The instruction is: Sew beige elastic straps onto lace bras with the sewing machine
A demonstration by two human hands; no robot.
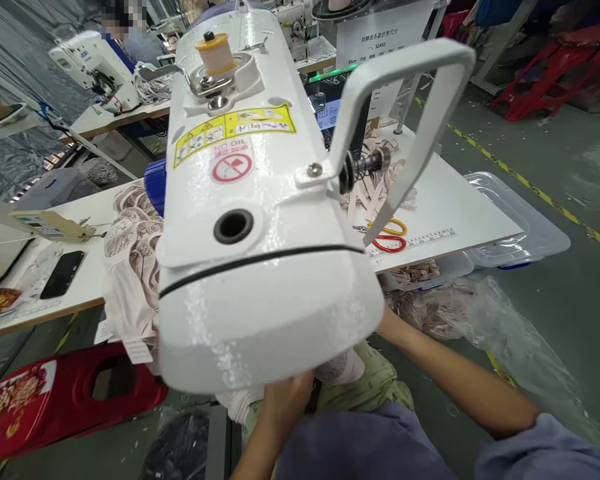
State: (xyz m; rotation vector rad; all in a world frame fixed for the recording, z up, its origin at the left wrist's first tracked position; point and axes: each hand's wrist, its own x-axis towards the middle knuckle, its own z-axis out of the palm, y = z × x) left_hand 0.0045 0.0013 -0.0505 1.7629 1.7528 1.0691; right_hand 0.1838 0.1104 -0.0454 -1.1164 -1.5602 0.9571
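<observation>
A white sewing machine [260, 200] fills the middle of the view, seen from above. My left hand [286, 399] reaches up under its near end, beside pale pink fabric [341, 365]; its fingers are hidden by the machine body. My right forearm [445, 373] runs from the lower right toward the machine, and the hand itself is hidden behind it. A heap of pale lace pieces [130, 247] lies on the white table [445, 207] to the left of the machine.
Red and yellow scissors [391, 237] and strips of trim [375, 190] lie right of the machine. A phone [63, 273] rests at the left. A red stool [55, 393], clear bins [523, 227] and a bag of fabric [460, 313] are around. Another person sews at the back left [130, 40].
</observation>
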